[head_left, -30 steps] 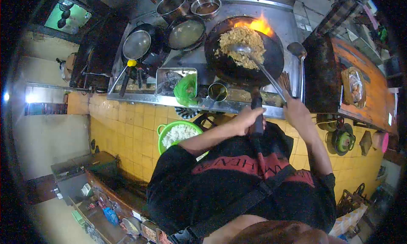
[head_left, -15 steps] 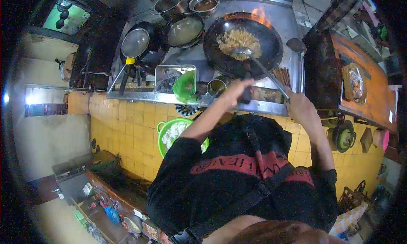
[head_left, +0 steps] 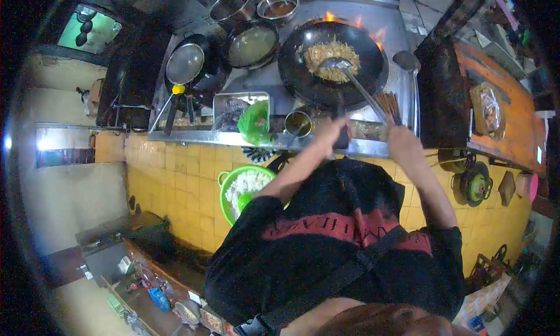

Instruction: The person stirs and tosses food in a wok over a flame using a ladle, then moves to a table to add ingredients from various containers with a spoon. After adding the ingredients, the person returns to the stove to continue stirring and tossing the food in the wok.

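Fried food (head_left: pixel 331 57), like rice or noodles, lies in a black wok (head_left: pixel 297 79) on the stove, with flames at its far rim. My left hand (head_left: pixel 331 136) is closed round the wok's dark handle (head_left: pixel 342 138), close to the stove's front edge. In my right hand (head_left: pixel 402 142) is the long shaft of a metal ladle (head_left: pixel 367 96), whose bowl rests on the food. Just beside the ladle's shaft stands a bundle of thin brown sticks (head_left: pixel 388 104). A small metal cup (head_left: pixel 298 124) is left of my left hand.
Left of the wok are a pan of liquid (head_left: pixel 252 44), a strainer (head_left: pixel 185 63) and a tray (head_left: pixel 221 105) with a green bag (head_left: pixel 254 123). A green basket of rice (head_left: pixel 224 199) is below. Another ladle (head_left: pixel 406 60) lies right; a wooden table (head_left: pixel 516 111) stands beyond.
The wok has shifted slightly, and the food in it looks more gathered. My right hand and the ladle have moved slightly left. The flames have spread along the wok's right rim.
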A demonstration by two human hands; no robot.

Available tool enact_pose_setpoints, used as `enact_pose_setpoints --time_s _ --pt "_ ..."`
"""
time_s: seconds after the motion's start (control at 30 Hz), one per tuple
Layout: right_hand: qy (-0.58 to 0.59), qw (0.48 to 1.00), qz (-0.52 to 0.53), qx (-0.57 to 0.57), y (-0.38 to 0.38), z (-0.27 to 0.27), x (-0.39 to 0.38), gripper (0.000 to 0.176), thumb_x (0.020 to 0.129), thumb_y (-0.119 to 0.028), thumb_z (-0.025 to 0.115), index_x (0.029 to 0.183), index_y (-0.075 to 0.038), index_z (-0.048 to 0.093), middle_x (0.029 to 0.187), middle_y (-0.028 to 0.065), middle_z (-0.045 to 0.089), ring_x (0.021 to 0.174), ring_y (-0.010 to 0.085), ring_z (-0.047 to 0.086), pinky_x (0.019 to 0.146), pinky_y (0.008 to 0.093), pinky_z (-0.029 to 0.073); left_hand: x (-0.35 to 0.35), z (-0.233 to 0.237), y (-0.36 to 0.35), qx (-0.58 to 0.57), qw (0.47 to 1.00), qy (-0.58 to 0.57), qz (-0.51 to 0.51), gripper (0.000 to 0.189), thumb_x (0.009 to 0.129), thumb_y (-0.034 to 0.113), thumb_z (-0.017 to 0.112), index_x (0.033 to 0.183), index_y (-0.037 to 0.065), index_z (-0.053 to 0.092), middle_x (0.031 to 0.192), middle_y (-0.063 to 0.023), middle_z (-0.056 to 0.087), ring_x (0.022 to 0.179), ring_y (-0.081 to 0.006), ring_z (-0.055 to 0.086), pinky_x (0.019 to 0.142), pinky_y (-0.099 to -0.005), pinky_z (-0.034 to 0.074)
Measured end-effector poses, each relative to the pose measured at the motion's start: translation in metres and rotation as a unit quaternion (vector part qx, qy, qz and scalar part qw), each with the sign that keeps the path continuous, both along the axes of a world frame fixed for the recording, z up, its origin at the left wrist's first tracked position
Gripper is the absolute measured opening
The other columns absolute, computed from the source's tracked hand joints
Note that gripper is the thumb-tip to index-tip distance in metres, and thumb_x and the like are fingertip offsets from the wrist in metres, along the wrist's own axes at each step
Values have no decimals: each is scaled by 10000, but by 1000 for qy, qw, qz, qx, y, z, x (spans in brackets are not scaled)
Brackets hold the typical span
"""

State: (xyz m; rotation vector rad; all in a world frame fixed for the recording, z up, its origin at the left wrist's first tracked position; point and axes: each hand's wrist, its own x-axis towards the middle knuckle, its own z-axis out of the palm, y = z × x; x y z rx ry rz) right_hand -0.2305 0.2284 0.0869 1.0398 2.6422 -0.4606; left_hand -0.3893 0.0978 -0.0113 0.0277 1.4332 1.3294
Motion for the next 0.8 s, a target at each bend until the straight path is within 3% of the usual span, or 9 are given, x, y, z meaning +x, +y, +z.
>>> enact_pose_setpoints --time_s 0.03,0.13,0.23,0.37,0.47,0.63,0.73,0.77,0.8 --pt "18 998 42 44 -6 6 -2 334 871 -84 396 1171 22 499 783 275 620 727 406 633 635 489 525 20 18 -10 47 998 -34 -11 239 855 277 570 819 42 549 613 -64 569 520 -173 563 488 -317 460" --pt "26 997 65 13 -11 43 1 329 884 -88 388 1171 37 486 775 269 622 721 401 635 630 488 527 54 63 -29 69 988 -134 -36 186 858 213 571 870 32 531 624 -63 560 531 -182 573 478 -320 461" --pt "37 989 138 22 -5 57 14 333 875 -82 389 1171 37 483 775 274 620 714 396 637 620 485 528 1 22 1 48 993 -98 -49 212 863 268 558 835 58 554 659 -65 584 528 -169 562 485 -319 458" --pt "9 994 96 42 -2 28 3 384 834 -73 419 1201 25 479 770 278 615 703 393 637 619 481 527 -8 -21 5 -20 1000 15 11 229 876 295 537 816 75 560 634 -48 571 501 -160 536 471 -326 450" --pt "20 997 54 51 -5 6 4 385 836 -78 420 1207 5 484 759 266 616 697 390 637 621 472 530 48 47 -23 71 993 -89 -38 197 864 263 555 820 71 564 656 -52 578 503 -173 550 471 -325 464" --pt "67 986 145 39 0 36 18 364 883 -82 381 1226 10 464 747 249 622 707 383 641 627 467 534 -16 30 2 14 996 -73 -54 239 848 271 579 948 56 551 682 -58 591 572 -178 591 541 -331 518" --pt "13 995 80 59 -6 27 4 375 873 -88 393 1229 1 468 755 246 624 709 387 640 626 468 532 -11 18 5 -85 996 20 31 294 849 286 581 1038 67 532 685 -50 594 592 -187 601 573 -336 531" --pt "15 995 81 62 -5 22 0 375 873 -88 393 1229 1 468 755 246 624 709 387 640 626 468 532 12 -4 0 -1 993 -111 31 260 861 287 567 974 57 528 670 -49 588 550 -182 577 527 -328 503" --pt "10 996 71 62 -8 15 -2 361 879 -91 385 1216 -2 480 758 240 627 712 387 640 628 467 532 33 0 -13 57 997 -41 -27 219 876 279 543 940 71 522 666 -42 584 547 -173 564 492 -319 469"
